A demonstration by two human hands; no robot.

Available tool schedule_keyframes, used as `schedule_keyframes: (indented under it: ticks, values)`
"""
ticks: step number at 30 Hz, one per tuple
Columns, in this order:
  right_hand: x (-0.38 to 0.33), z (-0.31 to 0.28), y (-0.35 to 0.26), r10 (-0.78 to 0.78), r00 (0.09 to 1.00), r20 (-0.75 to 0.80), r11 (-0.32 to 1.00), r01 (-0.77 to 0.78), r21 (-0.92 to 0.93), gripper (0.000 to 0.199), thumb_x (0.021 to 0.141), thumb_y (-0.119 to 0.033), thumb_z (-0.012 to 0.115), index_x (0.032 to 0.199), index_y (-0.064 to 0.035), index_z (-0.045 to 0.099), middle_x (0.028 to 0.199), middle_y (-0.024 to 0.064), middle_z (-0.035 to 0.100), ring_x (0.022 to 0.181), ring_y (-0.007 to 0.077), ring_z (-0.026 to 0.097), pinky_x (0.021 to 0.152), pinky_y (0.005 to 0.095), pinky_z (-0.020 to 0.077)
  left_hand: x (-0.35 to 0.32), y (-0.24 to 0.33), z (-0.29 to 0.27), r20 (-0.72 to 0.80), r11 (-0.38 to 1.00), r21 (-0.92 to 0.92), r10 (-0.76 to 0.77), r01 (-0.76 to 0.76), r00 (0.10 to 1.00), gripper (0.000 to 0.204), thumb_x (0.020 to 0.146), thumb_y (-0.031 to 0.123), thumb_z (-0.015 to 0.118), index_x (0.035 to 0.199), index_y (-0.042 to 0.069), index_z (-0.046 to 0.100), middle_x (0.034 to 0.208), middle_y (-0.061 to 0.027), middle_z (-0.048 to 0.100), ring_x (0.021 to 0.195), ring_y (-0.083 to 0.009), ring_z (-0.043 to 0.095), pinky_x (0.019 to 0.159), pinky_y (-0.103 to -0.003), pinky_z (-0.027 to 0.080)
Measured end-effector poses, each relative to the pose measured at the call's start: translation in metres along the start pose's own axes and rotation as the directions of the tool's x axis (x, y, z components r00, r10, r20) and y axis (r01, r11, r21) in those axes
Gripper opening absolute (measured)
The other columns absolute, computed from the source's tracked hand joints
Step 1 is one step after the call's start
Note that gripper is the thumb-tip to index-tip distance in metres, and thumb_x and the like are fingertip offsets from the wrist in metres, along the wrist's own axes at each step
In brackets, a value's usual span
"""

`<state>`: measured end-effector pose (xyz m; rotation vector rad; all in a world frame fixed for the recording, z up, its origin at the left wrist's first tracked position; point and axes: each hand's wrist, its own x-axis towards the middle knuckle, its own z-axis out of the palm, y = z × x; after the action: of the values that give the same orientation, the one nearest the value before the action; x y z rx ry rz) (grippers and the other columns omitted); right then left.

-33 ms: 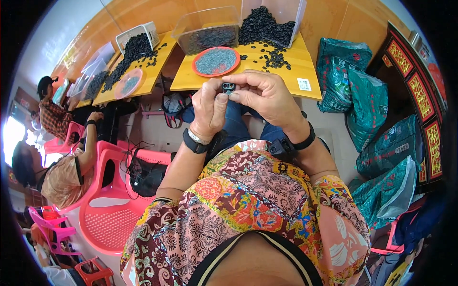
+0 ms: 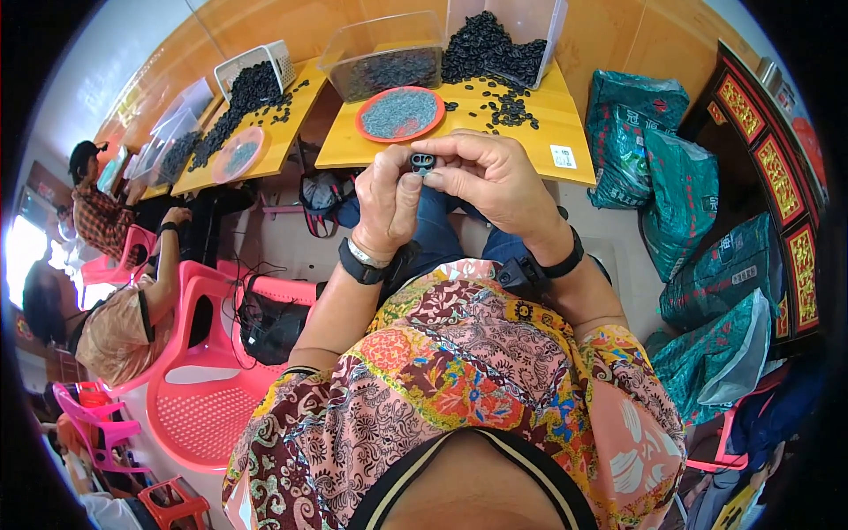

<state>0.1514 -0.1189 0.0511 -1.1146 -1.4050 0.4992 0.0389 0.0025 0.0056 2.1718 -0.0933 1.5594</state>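
- Just above frame centre, the left hand (image 2: 389,199) and the right hand (image 2: 490,181) met over a small black part (image 2: 423,162), held in the air in front of the near edge of the yellow table (image 2: 530,146).
- Grip: fingertips of both hands were pinched together on the part, the left from the left side, the right from above and the right side. Most of the part was hidden by the fingers; only a dark rounded shape with two openings showed.
- Each wrist carried a dark band; the patterned sleeves filled the lower centre of the frame.
- Behind the hands, upper centre: a round red tray (image 2: 400,113) of grey small pieces lay on the table, near its front edge.
- Further back, a clear plastic bin (image 2: 382,55) held dark grey pieces; just to its right, a second clear bin (image 2: 508,35) spilled a heap of loose black parts (image 2: 503,97) onto the tabletop.
- Upper left: a second yellow table (image 2: 274,141) carried a white basket (image 2: 256,62) and more black parts.
- Left edge: another person in a checked shirt (image 2: 102,221) sat at that table.
- Lower left: an empty pink plastic chair (image 2: 208,406).
- Right side: several teal woven sacks (image 2: 680,203) stood stacked against a dark ornamented cabinet (image 2: 777,168).
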Motion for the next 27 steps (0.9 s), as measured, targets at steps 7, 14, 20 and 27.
schedule_keyframes:
  ticks: [7,14,20,27]
  values:
    - [-0.0008,0.0025,0.0036,-0.012,0.999,-0.035,0.998,0.014,0.064,0.028,0.082,-0.002,0.064,0.109,0.0003,0.062,0.082,-0.0042,0.054,0.07,0.0005,0.048,0.06,0.0136,0.0399,-0.0017,0.0023,-0.0009,0.016,0.993,-0.102,-0.05,0.052,0.999,0.025,0.093,0.022,0.049,0.1,-0.002,0.051,0.074,-0.0123,0.059,0.061,-0.0196,0.057,0.056,-0.028,0.046]
    - [-0.0013,0.0023,0.002,0.0,0.999,-0.037,0.999,0.001,0.046,0.029,0.081,-0.001,0.065,0.11,0.0007,0.062,0.082,-0.0048,0.055,0.069,-0.0003,0.048,0.059,0.0138,0.0402,-0.0018,0.0021,0.0016,-0.027,0.995,-0.098,-0.035,0.033,0.999,0.025,0.093,0.021,0.049,0.101,-0.003,0.051,0.076,-0.0129,0.06,0.062,-0.02,0.058,0.057,-0.029,0.047]
    - [-0.0018,0.0023,-0.0007,-0.004,0.998,-0.066,1.0,0.005,0.012,0.027,0.081,-0.002,0.064,0.109,0.001,0.062,0.08,-0.004,0.056,0.067,0.0003,0.049,0.058,0.0147,0.0409,-0.001,0.0067,-0.0022,0.082,0.965,-0.187,-0.172,0.185,0.982,0.017,0.091,0.014,0.047,0.095,-0.002,0.051,0.075,-0.011,0.059,0.062,-0.0147,0.056,0.056,-0.026,0.046]
    - [0.0027,0.0002,0.0044,-0.06,0.988,-0.14,0.99,0.041,-0.138,0.025,0.081,0.0,0.061,0.106,0.0024,0.063,0.081,0.0004,0.061,0.07,0.0032,0.055,0.062,0.0176,0.0447,0.0038,0.0049,0.0034,0.28,0.592,-0.606,-0.467,0.531,0.839,0.016,0.091,0.017,0.048,0.089,0.002,0.049,0.069,-0.0024,0.052,0.059,-0.008,0.049,0.054,-0.021,0.041]
